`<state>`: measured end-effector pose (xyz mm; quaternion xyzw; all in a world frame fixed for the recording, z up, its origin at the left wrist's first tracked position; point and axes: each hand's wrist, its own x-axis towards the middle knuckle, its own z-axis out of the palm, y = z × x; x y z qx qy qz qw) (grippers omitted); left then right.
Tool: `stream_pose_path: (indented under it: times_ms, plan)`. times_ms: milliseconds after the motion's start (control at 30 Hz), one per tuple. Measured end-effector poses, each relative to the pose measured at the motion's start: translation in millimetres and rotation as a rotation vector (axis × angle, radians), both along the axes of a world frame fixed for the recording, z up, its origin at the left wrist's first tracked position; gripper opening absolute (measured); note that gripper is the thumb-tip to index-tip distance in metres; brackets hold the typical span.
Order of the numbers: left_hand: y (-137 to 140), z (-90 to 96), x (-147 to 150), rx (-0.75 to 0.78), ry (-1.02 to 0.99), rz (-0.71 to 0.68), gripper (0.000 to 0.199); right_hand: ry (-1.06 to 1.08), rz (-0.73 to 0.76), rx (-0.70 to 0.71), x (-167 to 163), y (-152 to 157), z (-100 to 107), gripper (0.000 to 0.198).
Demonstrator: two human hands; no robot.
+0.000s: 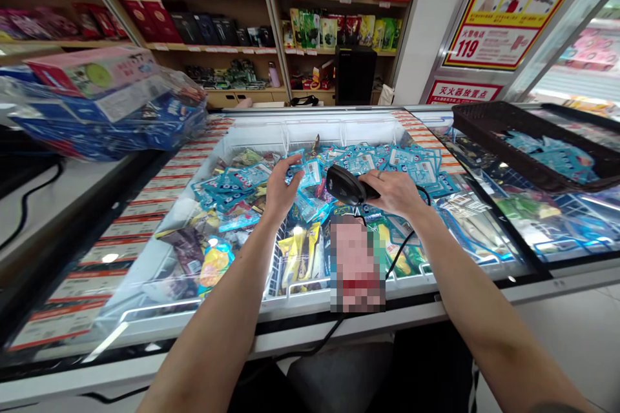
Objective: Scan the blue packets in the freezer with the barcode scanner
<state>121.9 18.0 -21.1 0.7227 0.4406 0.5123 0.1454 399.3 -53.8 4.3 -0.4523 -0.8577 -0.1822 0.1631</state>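
My left hand (281,186) pinches a light-blue packet (310,173) between thumb and fingers, over the open chest freezer (310,135). My right hand (400,193) is wrapped round the handle of a black barcode scanner (343,184), whose head points left toward that packet. A black cable runs down from the scanner. Many similar blue packets (411,168) lie heaped beneath and around both hands. Closer to the front are yellow wrappers (303,248) and a yellow-and-blue pack (216,264). A pixelated pinkish patch (356,264) hides part of the freezer's front edge.
On the left, a plastic-wrapped stack of boxes (111,110) rests on the freezer top. A dark brown basket (537,142) with blue packets stands at the right. Shelves of boxed goods (203,45) line the back. A black cable (314,345) crosses the front rim.
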Motion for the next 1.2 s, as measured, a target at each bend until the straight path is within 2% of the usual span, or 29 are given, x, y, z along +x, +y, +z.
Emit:
stream_pose_path:
  times_ms: [167, 400, 467, 600, 667, 767, 1067, 1200]
  plan:
    - [4, -2.2, -8, 0.034, 0.050, 0.066, 0.033, 0.005, -0.003, 0.024, 3, 1, -2, 0.034]
    - [4, -7.1, -30, 0.042, 0.097, 0.489, 0.025, 0.018, -0.044, 0.042, 6, 1, -2, 0.034]
    - [0, -8.0, -29, 0.057, 0.177, 0.485, 0.024, 0.026, -0.059, 0.049, 8, 2, -3, 0.035]
    - [-5, -11.1, -20, 0.033, 0.373, 0.288, 0.029, 0.040, -0.087, 0.063, 11, 3, -4, 0.036]
    - [-5, -13.6, -18, 0.010, 0.442, 0.228, 0.025, 0.042, -0.096, 0.063, 14, 4, -5, 0.036]
    - [-3, -16.9, -22, -0.009, 0.468, 0.278, 0.020, 0.044, -0.109, 0.067, 16, 5, -4, 0.034]
    - [3, -22.4, -41, 0.018, 0.345, 0.366, 0.026, 0.101, -0.268, 0.083, 24, 6, -2, 0.036]
    - [4, -22.6, -47, 0.035, 0.314, 0.412, 0.029, 0.110, -0.294, 0.079, 24, 5, -1, 0.035]
